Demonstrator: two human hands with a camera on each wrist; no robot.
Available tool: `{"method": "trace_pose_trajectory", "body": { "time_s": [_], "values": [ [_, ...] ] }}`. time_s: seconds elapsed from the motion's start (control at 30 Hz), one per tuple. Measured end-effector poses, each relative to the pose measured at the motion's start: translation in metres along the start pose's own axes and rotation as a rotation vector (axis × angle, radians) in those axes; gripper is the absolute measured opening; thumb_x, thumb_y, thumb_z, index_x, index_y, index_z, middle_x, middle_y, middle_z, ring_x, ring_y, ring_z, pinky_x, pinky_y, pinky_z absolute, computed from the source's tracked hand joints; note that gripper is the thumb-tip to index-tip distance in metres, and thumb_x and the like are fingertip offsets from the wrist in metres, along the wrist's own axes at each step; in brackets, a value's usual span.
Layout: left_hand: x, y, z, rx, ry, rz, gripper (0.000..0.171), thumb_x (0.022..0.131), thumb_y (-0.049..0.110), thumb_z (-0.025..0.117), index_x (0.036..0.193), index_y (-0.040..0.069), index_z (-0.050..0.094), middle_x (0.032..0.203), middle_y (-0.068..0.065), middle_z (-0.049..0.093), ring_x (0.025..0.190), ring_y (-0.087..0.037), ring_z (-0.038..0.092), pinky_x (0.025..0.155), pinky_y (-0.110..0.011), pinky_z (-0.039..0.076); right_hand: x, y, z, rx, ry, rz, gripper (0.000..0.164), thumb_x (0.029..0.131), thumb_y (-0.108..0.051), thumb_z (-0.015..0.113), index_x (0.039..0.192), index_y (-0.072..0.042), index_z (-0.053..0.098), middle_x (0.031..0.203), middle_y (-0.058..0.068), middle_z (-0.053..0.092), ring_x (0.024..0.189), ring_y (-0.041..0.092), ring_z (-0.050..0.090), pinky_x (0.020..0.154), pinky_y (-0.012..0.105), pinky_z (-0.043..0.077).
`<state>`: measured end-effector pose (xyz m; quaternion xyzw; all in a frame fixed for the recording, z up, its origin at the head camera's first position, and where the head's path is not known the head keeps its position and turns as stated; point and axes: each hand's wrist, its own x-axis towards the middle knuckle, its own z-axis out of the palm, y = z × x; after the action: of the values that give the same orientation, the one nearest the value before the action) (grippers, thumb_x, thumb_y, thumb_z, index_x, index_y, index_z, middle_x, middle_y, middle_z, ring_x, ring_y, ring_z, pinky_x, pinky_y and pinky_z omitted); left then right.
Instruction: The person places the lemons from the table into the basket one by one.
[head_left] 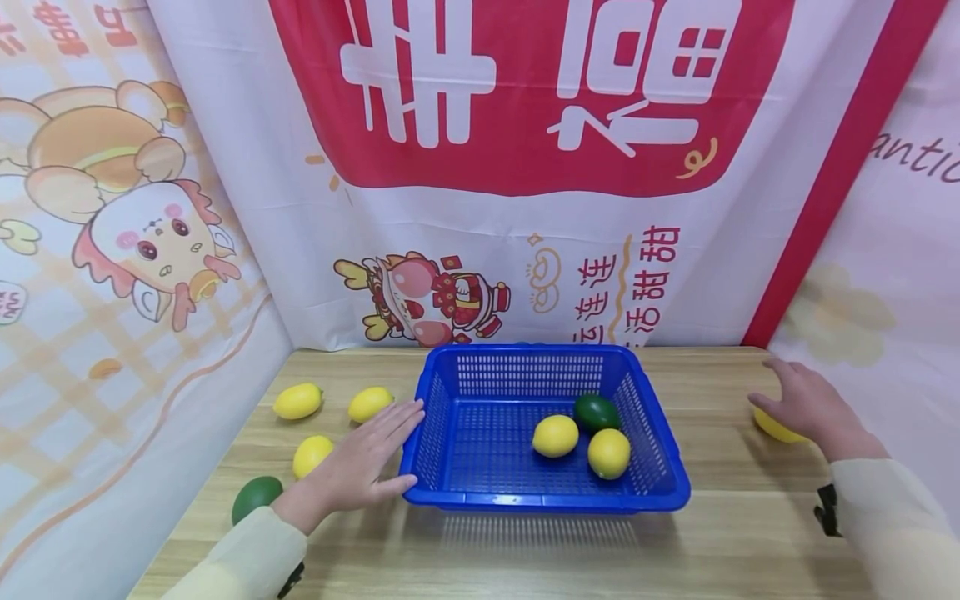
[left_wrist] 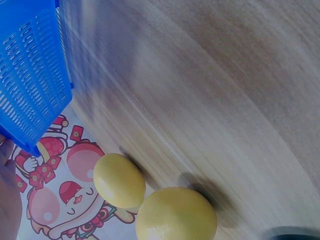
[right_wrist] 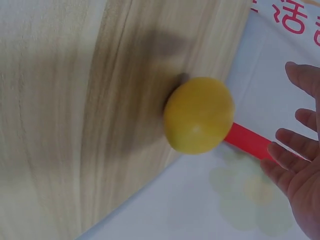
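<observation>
A blue plastic basket [head_left: 480, 500] with slotted walls stands on the table. Inside its right half lie two lemons [head_left: 556, 436] [head_left: 609, 454] and a smooth dark green fruit [head_left: 596, 412]. My left hand [head_left: 360, 462] rests its straight fingers on the basket's left rim, thumb spread. Over at the right, my right hand [head_left: 813, 408] hovers with spread fingers by a lemon [head_left: 780, 427], partly hidden beneath it in the head view. In the right wrist view that lemon [right_wrist: 199, 115] sits apart from the hand's fingers [right_wrist: 297, 144].
Left of the basket are three more lemons [head_left: 297, 401] [head_left: 371, 404] [head_left: 312, 456] and another dark green fruit [head_left: 257, 498], close to my left forearm. Printed cloth [head_left: 525, 275] hangs along the back and both sides of the wooden table [head_left: 720, 500].
</observation>
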<state>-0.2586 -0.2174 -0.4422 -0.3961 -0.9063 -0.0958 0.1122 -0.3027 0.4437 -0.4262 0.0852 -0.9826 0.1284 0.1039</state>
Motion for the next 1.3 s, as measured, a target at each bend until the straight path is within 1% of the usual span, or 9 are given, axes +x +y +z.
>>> {"method": "trace_pose_trajectory", "body": {
  "time_s": [0.13,0.43,0.57,0.67,0.87,0.93,1.1,1.2,1.3],
  "values": [
    [0.0,-0.001,0.0,-0.002,-0.005,-0.003,0.081,0.092,0.052,0.056,0.152,0.005,0.029,0.159,-0.008,0.023,0.146,-0.024,0.017,0.115,-0.047,0.022,0.001,0.005,0.006,0.007,-0.005,0.007,0.071,0.085,-0.028,0.071,0.127,0.021,0.041,0.117,0.044,0.047,0.105,0.058,0.045,0.089,0.068,0.038],
    [-0.001,-0.001,0.002,-0.002,0.008,0.002,0.081,0.092,0.052,0.055,0.153,0.005,0.029,0.159,-0.008,0.023,0.146,-0.025,0.018,0.115,-0.048,0.023,-0.001,0.011,0.017,0.017,-0.082,0.084,0.071,0.086,-0.028,0.069,0.124,0.025,0.042,0.119,0.046,0.045,0.108,0.06,0.043,0.091,0.069,0.037],
    [-0.001,-0.001,0.003,0.005,0.013,0.007,0.081,0.092,0.052,0.055,0.152,0.005,0.029,0.159,-0.009,0.024,0.146,-0.025,0.018,0.115,-0.048,0.023,-0.003,0.016,0.022,0.005,-0.093,0.106,0.069,0.084,-0.028,0.07,0.12,0.025,0.044,0.114,0.046,0.048,0.103,0.058,0.047,0.089,0.068,0.04],
    [-0.001,-0.001,0.003,0.01,0.017,0.018,0.081,0.092,0.051,0.056,0.152,0.004,0.029,0.159,-0.01,0.024,0.145,-0.026,0.018,0.114,-0.048,0.024,-0.004,0.02,0.026,0.005,-0.09,0.108,0.068,0.083,-0.027,0.071,0.118,0.025,0.044,0.108,0.045,0.05,0.096,0.054,0.051,0.085,0.066,0.043],
    [-0.001,-0.002,0.003,0.026,0.021,0.038,0.081,0.093,0.05,0.056,0.151,0.002,0.029,0.158,-0.013,0.024,0.145,-0.029,0.019,0.114,-0.05,0.025,-0.007,0.026,0.033,0.009,-0.064,0.095,0.069,0.081,-0.026,0.072,0.116,0.026,0.044,0.096,0.041,0.053,0.081,0.045,0.054,0.073,0.058,0.046],
    [-0.001,-0.002,0.003,0.026,0.023,0.039,0.081,0.093,0.05,0.057,0.151,0.002,0.029,0.158,-0.013,0.025,0.145,-0.028,0.02,0.114,-0.05,0.025,-0.008,0.026,0.034,0.018,-0.067,0.1,0.07,0.081,-0.027,0.072,0.116,0.027,0.043,0.093,0.038,0.054,0.078,0.042,0.053,0.069,0.055,0.047],
    [-0.001,-0.002,0.003,0.024,0.024,0.038,0.081,0.092,0.05,0.057,0.151,0.002,0.03,0.158,-0.013,0.026,0.145,-0.028,0.02,0.114,-0.05,0.025,-0.009,0.027,0.036,0.041,-0.113,0.138,0.074,0.083,-0.029,0.071,0.121,0.026,0.039,0.091,0.034,0.054,0.075,0.038,0.052,0.066,0.05,0.047],
    [-0.001,-0.001,0.002,0.023,0.02,0.036,0.081,0.092,0.05,0.057,0.151,0.002,0.029,0.158,-0.013,0.025,0.145,-0.028,0.02,0.114,-0.05,0.024,-0.009,0.027,0.037,0.044,-0.138,0.157,0.077,0.082,-0.03,0.072,0.123,0.025,0.038,0.092,0.033,0.053,0.077,0.038,0.052,0.066,0.051,0.047],
    [-0.001,-0.001,0.002,0.023,0.018,0.036,0.081,0.093,0.05,0.056,0.152,0.002,0.028,0.158,-0.013,0.024,0.145,-0.028,0.019,0.114,-0.05,0.023,-0.009,0.026,0.037,0.042,-0.141,0.15,0.077,0.081,-0.029,0.074,0.122,0.025,0.038,0.092,0.033,0.053,0.077,0.039,0.052,0.068,0.053,0.047]
  ]
}}
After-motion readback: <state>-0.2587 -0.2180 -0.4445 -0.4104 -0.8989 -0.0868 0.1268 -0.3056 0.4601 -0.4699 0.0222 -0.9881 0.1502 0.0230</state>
